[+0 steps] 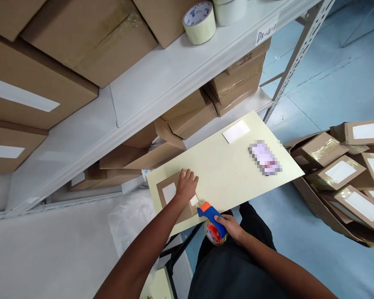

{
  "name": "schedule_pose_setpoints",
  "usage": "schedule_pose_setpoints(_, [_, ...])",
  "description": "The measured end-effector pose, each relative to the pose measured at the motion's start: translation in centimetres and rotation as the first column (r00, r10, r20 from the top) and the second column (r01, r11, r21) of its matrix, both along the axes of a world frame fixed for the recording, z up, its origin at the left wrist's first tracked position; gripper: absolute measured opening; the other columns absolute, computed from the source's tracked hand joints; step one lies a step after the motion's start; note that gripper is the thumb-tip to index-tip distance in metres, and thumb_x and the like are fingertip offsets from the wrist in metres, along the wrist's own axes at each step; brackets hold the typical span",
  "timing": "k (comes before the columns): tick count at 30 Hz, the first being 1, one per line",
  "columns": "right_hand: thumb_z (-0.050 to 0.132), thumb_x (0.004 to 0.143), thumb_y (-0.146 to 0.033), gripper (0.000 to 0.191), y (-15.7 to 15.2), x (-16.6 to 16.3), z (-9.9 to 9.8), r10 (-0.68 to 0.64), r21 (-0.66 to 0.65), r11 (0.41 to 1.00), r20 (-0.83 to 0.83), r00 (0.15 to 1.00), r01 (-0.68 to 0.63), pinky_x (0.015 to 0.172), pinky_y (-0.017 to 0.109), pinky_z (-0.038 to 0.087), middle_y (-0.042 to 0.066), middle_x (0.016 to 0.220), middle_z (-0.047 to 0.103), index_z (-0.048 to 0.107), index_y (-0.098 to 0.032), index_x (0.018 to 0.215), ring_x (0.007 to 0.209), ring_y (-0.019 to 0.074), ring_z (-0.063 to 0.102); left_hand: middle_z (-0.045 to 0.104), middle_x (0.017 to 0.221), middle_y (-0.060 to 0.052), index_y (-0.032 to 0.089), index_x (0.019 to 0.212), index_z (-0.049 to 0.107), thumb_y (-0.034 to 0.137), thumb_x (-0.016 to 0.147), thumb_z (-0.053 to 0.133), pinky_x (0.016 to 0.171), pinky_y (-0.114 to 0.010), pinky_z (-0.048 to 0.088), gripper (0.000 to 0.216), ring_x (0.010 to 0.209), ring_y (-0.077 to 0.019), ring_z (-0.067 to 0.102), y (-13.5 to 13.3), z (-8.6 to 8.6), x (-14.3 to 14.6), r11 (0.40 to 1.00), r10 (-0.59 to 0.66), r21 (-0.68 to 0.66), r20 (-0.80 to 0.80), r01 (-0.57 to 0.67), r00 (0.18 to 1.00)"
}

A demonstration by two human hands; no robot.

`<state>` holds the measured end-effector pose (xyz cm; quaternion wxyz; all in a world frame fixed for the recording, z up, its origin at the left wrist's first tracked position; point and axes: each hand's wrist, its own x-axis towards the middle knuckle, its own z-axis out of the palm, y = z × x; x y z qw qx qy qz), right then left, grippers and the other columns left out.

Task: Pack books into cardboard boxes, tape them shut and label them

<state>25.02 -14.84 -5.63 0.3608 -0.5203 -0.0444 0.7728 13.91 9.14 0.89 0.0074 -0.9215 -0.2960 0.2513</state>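
A small cardboard box (170,195) with a white label lies at the near left corner of a pale yellow table (230,170). My left hand (186,185) rests flat on top of the box, fingers spread, pressing it down. My right hand (229,226) grips the blue handle of a tape dispenser (211,222) with an orange head and a roll of clear tape. The dispenser's head sits at the box's near right edge, just off the table's rim.
A white label (236,131) and a blurred-out card (264,158) lie farther along the table. A white shelf rack (162,79) with cardboard cartons and tape rolls (199,23) stands behind. An open carton (345,174) of labelled small boxes sits on the blue floor at right.
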Motion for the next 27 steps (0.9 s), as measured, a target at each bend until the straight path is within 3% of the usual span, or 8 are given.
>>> schedule_pose_setpoints(3, [0.074, 0.066, -0.073, 0.059, 0.2, -0.2, 0.1, -0.004, -0.006, 1.000, -0.032, 0.999, 0.003, 0.059, 0.029, 0.041, 0.003, 0.062, 0.068, 0.071, -0.014, 0.069, 0.055, 0.0144, 0.057, 0.070, 0.119, -0.012, 0.024, 0.116, 0.070, 0.016, 0.087, 0.060, 0.115, -0.050, 0.030, 0.032, 0.125, -0.0307, 0.055, 0.7, 0.6, -0.7, 0.994, -0.053, -0.098, 0.048, 0.058, 0.997])
schedule_pose_setpoints(6, [0.075, 0.067, -0.071, 0.057, 0.2, -0.2, 0.2, -0.017, -0.019, 1.000, -0.061, 0.998, 0.016, 0.061, 0.030, 0.045, 0.004, 0.066, 0.071, 0.073, -0.014, 0.074, 0.058, 0.0158, 0.060, 0.072, 0.117, -0.006, 0.025, 0.115, 0.068, 0.037, 0.090, 0.063, 0.109, -0.041, 0.037, 0.028, 0.111, -0.0246, 0.063, 0.7, 1.6, -2.4, 0.925, -0.169, -0.332, 0.080, 0.187, 0.982])
schedule_pose_setpoints(9, [0.073, 0.071, -0.071, 0.056, -0.1, 0.0, 0.2, -0.027, -0.022, 0.999, -0.079, 0.997, 0.025, 0.066, 0.032, 0.049, 0.006, 0.069, 0.072, 0.074, -0.014, 0.074, 0.062, 0.0182, 0.064, 0.072, 0.120, -0.009, 0.023, 0.120, 0.066, 0.058, 0.077, 0.074, 0.115, -0.044, 0.030, 0.056, 0.113, -0.0278, 0.063, 0.2, 2.2, -4.5, 0.834, -0.317, -0.443, 0.103, 0.328, 0.943])
schedule_pose_setpoints(13, [0.067, 0.078, -0.072, 0.056, 0.6, 1.1, 0.2, -0.088, -0.036, 0.996, -0.096, 0.991, 0.085, 0.072, 0.037, 0.054, 0.008, 0.068, 0.073, 0.075, -0.016, 0.076, 0.069, 0.0231, 0.068, 0.069, 0.129, -0.013, 0.022, 0.130, 0.062, 0.062, 0.069, 0.079, 0.117, -0.045, 0.026, 0.076, 0.122, -0.0309, 0.060, 0.7, 2.1, -6.1, 0.791, -0.397, -0.459, 0.118, 0.405, 0.910])
schedule_pose_setpoints(16, [0.071, 0.079, -0.065, 0.049, 3.1, 2.8, 0.4, -0.165, -0.028, 0.986, -0.116, 0.979, 0.163, 0.081, 0.038, 0.056, 0.009, 0.081, 0.077, 0.076, -0.016, 0.085, 0.079, 0.0246, 0.071, 0.067, 0.134, -0.012, 0.024, 0.136, 0.060, 0.063, 0.074, 0.075, 0.118, -0.045, 0.024, 0.074, 0.128, -0.0305, 0.057, 1.8, 2.0, -6.6, 0.829, -0.289, -0.459, 0.135, 0.318, 0.948])
schedule_pose_setpoints(20, [0.072, 0.083, -0.053, 0.039, 6.0, 5.1, 0.2, -0.114, -0.008, 0.993, -0.142, 0.983, 0.114, 0.083, 0.037, 0.056, 0.009, 0.086, 0.079, 0.076, -0.015, 0.088, 0.078, 0.0229, 0.071, 0.066, 0.136, -0.008, 0.028, 0.134, 0.061, 0.068, 0.075, 0.073, 0.117, -0.045, 0.027, 0.072, 0.128, -0.0296, 0.057, 3.1, 2.4, -8.0, 0.883, -0.065, -0.456, 0.108, 0.108, 0.992])
schedule_pose_setpoints(24, [0.067, 0.087, -0.048, 0.035, 4.0, 6.5, -0.9, -0.050, -0.077, 0.996, -0.154, 0.987, 0.039, 0.084, 0.037, 0.055, 0.008, 0.084, 0.078, 0.075, -0.014, 0.092, 0.077, 0.0225, 0.071, 0.070, 0.130, -0.003, 0.032, 0.125, 0.067, 0.068, 0.075, 0.071, 0.108, -0.043, 0.039, 0.061, 0.122, -0.0293, 0.062, 3.8, 2.8, -10.3, 0.902, 0.165, -0.406, 0.015, -0.145, 0.986])
schedule_pose_setpoints(27, [0.060, 0.091, -0.053, 0.043, 1.7, 6.7, -1.4, -0.039, -0.128, 0.992, -0.233, 0.972, 0.009, 0.090, 0.041, 0.055, 0.011, 0.092, 0.079, 0.075, -0.014, 0.098, 0.085, 0.0250, 0.073, 0.070, 0.132, -0.003, 0.033, 0.123, 0.068, 0.067, 0.077, 0.070, 0.104, -0.043, 0.043, 0.058, 0.122, -0.0301, 0.062, 3.6, 2.8, -11.5, 0.900, 0.256, -0.363, -0.004, -0.240, 0.967])
